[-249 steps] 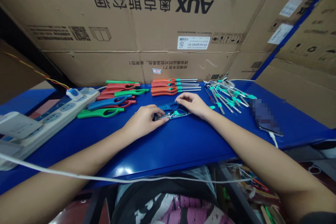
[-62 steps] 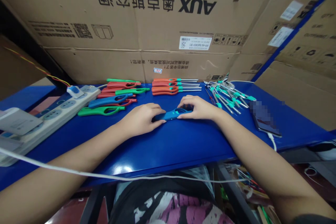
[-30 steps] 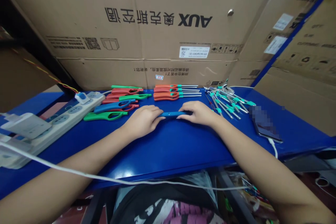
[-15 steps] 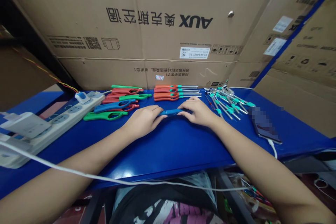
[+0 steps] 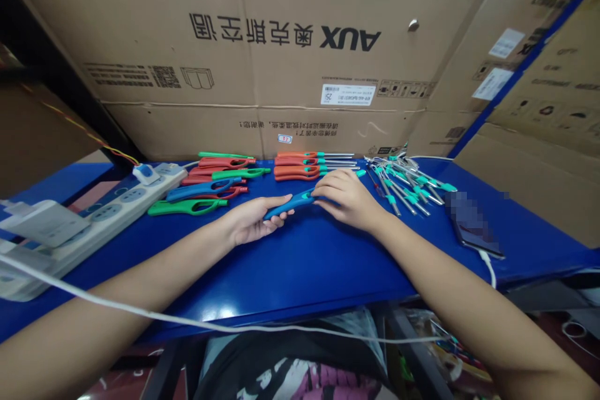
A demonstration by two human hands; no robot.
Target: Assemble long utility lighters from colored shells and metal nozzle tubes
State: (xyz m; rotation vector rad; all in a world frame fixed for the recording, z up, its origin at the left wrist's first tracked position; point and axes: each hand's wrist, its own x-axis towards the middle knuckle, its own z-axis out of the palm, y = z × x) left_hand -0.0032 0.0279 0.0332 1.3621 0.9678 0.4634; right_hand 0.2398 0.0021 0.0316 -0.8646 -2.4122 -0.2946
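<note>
My left hand (image 5: 257, 219) is wrapped around the rear of a blue lighter handle (image 5: 287, 204), thumb on top and fingers below. The handle is tilted, its front end higher and to the right. My right hand (image 5: 344, 197) closes over that front end, its fingers hiding it. A teal patch shows on the handle near my right fingertips. Just beyond my right hand a small teal tip (image 5: 360, 173) sticks out; what it belongs to is hidden. Behind my hands lie several orange-red lighters (image 5: 295, 172) with metal tubes. To the right is a pile of metal lighter tubes with teal parts (image 5: 407, 184).
Several green, red and blue lighter handles (image 5: 206, 187) lie at left. A white power strip (image 5: 117, 206) with plugs stands beside them. A phone (image 5: 473, 222) on a white cable lies at right. Cardboard (image 5: 281, 62) walls the blue table (image 5: 300, 269). Another white cable (image 5: 225, 325) crosses in front.
My left hand has turned palm up and moved slightly lower around the blue handle. The handle has gone from level to tilted. A teal tip now shows beyond my right hand.
</note>
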